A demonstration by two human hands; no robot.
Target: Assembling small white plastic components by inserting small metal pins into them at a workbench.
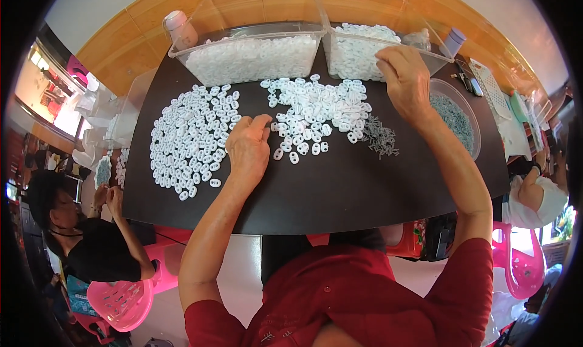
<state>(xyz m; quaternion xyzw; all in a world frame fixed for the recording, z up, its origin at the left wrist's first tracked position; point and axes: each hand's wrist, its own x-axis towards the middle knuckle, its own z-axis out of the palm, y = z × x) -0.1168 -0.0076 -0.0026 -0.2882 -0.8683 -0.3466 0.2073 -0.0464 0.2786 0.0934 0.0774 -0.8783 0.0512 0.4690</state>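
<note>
My left hand [248, 148] is between two groups of small white oval plastic pieces, each with two holes. Its fingers are curled together at the edge of the middle heap [316, 107]; whatever they hold is hidden. To its left lie the spread-out white ovals [191, 137]. Raised in front of the right clear bin [358, 54], my right hand [405, 83] has thumb and fingers pinched together, and I cannot make out anything between them. Small grey pins [381, 137] lie in a pile below it, touching the middle heap.
A left clear bin [255, 58] of white pieces stands at the back. A round tub [452, 119] of grey pins is on the right, near a grater [490, 89]. A pink bottle [180, 30] and a purple one [453, 42] flank the bins. Another person [91, 238] sits at left.
</note>
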